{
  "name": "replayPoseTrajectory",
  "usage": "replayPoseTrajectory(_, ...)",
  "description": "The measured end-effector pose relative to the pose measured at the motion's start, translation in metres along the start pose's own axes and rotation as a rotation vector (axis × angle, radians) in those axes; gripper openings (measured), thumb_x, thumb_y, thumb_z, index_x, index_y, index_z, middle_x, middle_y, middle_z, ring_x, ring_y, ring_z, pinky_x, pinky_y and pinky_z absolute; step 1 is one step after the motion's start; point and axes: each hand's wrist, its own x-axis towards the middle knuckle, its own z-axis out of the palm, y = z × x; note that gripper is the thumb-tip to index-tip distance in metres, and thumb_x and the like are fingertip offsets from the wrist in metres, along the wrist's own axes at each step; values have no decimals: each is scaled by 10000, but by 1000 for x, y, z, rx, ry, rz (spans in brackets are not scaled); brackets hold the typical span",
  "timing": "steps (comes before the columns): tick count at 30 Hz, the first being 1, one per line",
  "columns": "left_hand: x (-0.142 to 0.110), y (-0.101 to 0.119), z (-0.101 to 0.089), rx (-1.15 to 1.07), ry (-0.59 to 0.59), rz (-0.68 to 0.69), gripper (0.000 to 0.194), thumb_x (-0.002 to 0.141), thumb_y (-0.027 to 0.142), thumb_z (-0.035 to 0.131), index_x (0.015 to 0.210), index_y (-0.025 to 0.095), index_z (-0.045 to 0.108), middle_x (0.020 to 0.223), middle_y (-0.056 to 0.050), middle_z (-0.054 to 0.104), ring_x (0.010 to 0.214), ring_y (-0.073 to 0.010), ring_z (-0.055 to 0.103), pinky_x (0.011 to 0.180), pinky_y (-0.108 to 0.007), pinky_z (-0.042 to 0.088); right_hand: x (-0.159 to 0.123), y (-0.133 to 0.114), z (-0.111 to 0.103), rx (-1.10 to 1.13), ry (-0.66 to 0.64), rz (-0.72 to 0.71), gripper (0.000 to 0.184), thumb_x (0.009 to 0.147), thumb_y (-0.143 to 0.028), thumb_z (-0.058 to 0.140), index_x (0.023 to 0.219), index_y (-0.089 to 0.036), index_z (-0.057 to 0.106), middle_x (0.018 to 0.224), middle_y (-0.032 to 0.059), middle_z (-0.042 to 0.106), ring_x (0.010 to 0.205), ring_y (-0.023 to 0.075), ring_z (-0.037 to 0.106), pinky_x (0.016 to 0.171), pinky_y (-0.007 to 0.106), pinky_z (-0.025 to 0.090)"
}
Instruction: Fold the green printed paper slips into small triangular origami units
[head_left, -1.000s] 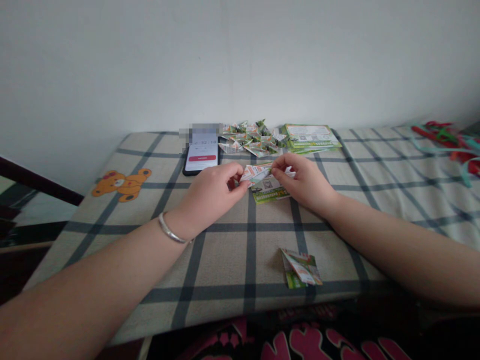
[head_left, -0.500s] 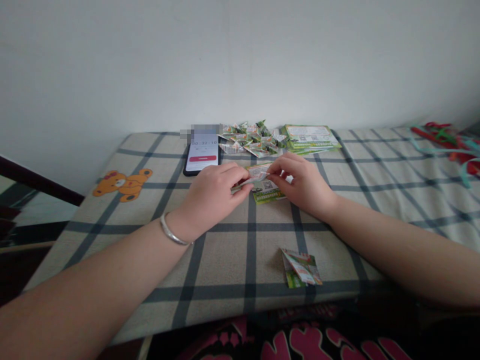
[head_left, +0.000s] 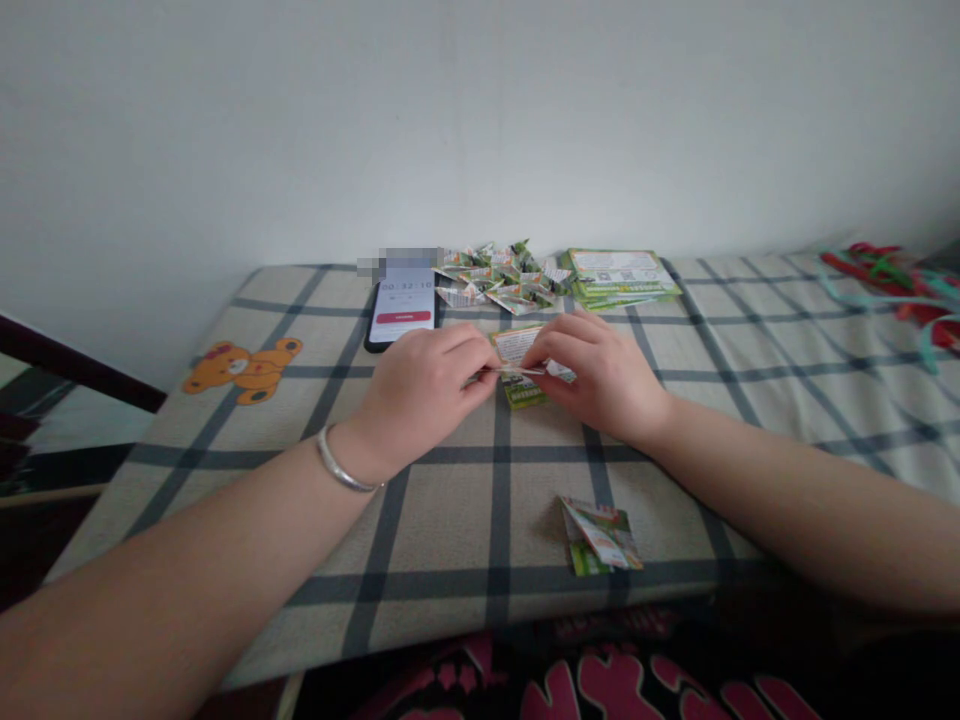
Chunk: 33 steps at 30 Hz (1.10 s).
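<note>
We hold a small folded paper (head_left: 514,371) between both hands, nearly edge-on to us, above a flat slip (head_left: 517,345) on the table (head_left: 450,510). Our left hand (head_left: 431,385) has its grip pressed together, thumb against fingers, pinching the left end of the paper. Our right hand (head_left: 600,375) pinches the right end the same way, its fingers hiding part of both paper and slip.

The paper looks very light and thin, a little glossy, so we would expect it to be stiffer along its creases and soft between them. It may slide slightly under dry fingertips, and a hard squeeze or pull could crumple a point or open a fold. We judge the best hold to be right at the ends, on the layered creases, with light fingertip pressure.

Nearer to us lies a folded piece (head_left: 604,540), its layers standing a little apart. Beyond our hands sit a pile of folded shapes (head_left: 510,278) and, just to its right, a stack of flat slips (head_left: 622,275). A phone (head_left: 403,305) lies to the left of the pile, and colored ribbons (head_left: 885,280) lie far to the right.
</note>
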Motion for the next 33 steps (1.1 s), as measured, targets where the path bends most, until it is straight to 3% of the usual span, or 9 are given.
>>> replayPoseTrajectory(11, -2, 2, -1, -62, 57, 40, 45, 859, 143, 616, 886, 176, 631, 891, -25, 716, 835, -188, 666, 728, -310, 486, -1, 4, 1, -87, 50, 28, 123, 843, -100, 551, 825, -216, 588, 884, 59, 649, 857, 217, 548, 755, 339, 431)
replayPoseTrajectory(15, -3, 2, -1, -47, 74, 38, 33, 857, 158, 635, 869, 186, 648, 871, -9, 733, 824, -190, 680, 726, -317, 479, -1, 0, 0, -108, 41, -42, 81, 896, -191, 551, 884, -211, 629, 908, 63, 663, 855, 213, 546, 764, 339, 437)
replayPoseTrajectory(19, -3, 5, -2, -41, 82, 57, 41, 868, 179, 638, 830, 184, 652, 839, -5, 736, 814, -192, 685, 713, -318, 473, 0, -3, -1, -106, 0, -79, 152, 947, -267, 513, 918, -214, 652, 927, 68, 671, 862, 207, 551, 768, 342, 435)
replayPoseTrajectory(25, -2, 6, -1, -86, 124, 13, 38, 866, 156, 633, 889, 172, 658, 845, -4, 734, 798, -174, 690, 718, -300, 480, -2, 0, 1, -69, 85, -46, 121, 926, -215, 550, 866, -201, 654, 905, 65, 671, 865, 195, 582, 755, 320, 449)
replayPoseTrajectory(33, -3, 6, 1, -75, 179, -2, 62, 858, 183, 642, 802, 163, 656, 768, -9, 718, 736, -189, 679, 700, -316, 491, -1, 0, 4, -47, 189, -69, 48, 896, -204, 600, 858, -191, 626, 867, 53, 680, 835, 186, 623, 728, 303, 480)
